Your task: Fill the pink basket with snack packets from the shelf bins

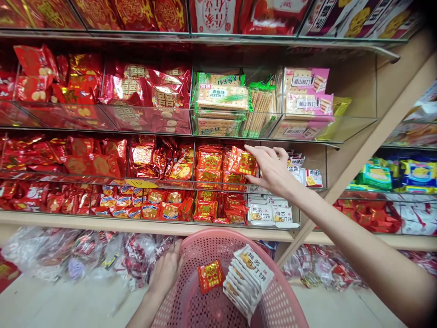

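Note:
My right hand reaches into the lower shelf, thumb and fingers closed on the right edge of a red snack packet with gold print. That packet is tilted above a stack of similar red packets. Low in the view, my left hand grips the left rim of a pink perforated plastic basket; its fingertips are partly hidden. Inside the basket lie one red packet and a row of white-wrapped biscuit packets.
Glass-fronted shelves hold red packets on the left, green-edged crackers in the middle and pink-white crackers to the right. White packets fill a bottom compartment. Stuffed plastic bags lie beneath. A slanted wooden post stands right.

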Demonstrator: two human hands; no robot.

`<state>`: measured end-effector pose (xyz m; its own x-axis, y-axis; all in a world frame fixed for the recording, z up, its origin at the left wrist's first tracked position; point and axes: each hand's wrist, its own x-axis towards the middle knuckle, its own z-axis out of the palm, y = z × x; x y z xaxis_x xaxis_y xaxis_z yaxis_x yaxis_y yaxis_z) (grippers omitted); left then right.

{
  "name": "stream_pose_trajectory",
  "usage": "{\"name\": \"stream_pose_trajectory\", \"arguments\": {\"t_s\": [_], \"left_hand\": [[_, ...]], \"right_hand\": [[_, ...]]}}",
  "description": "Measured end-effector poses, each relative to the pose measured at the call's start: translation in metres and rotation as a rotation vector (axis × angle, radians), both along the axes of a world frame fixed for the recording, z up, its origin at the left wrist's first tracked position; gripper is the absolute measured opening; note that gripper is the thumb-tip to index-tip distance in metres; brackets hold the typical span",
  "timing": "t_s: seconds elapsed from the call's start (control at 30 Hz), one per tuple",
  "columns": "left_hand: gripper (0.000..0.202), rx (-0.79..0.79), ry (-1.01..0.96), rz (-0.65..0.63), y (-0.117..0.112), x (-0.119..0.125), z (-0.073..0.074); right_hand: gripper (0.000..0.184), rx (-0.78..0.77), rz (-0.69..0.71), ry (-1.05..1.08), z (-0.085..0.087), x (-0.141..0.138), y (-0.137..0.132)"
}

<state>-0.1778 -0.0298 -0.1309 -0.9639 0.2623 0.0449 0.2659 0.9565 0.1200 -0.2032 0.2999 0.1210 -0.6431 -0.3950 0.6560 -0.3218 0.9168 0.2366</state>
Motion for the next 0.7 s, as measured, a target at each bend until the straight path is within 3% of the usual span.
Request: {"name": "stream_pose_trajectory", "arguments": {"t_s": [0.13, 0.27, 0.47, 0.57, 0.7], "left_hand": [[0.045, 0.008, 0.004, -0.004, 0.002, 0.001, 0.001], [0.046, 0.022, 0.005, 0.001, 0.004, 0.002, 0.004], [0.046, 0.011, 0.025, 0.015, 0.003, 0.005, 0.004], [0.045, -0.008, 0.040, 0.019, 0.002, 0.006, 0.003], [0.044, -0.007, 0.037, 0.021, 0.003, 0.006, 0.003]], "right_hand": [[0.079, -0.108, 0.095, -0.134, -0.024, 0.043, -0.025], [0.074, -0.122, 0.287, -0.471, -0.081, 0.067, -0.062], [0.068, 0.029, 0.361, -0.820, -0.173, 0.057, -0.097], [0.064, 0.143, 0.342, -0.910, -0.202, 0.046, -0.107], [0.066, 0.272, 0.336, -0.914, -0.226, 0.038, -0.117]]}}
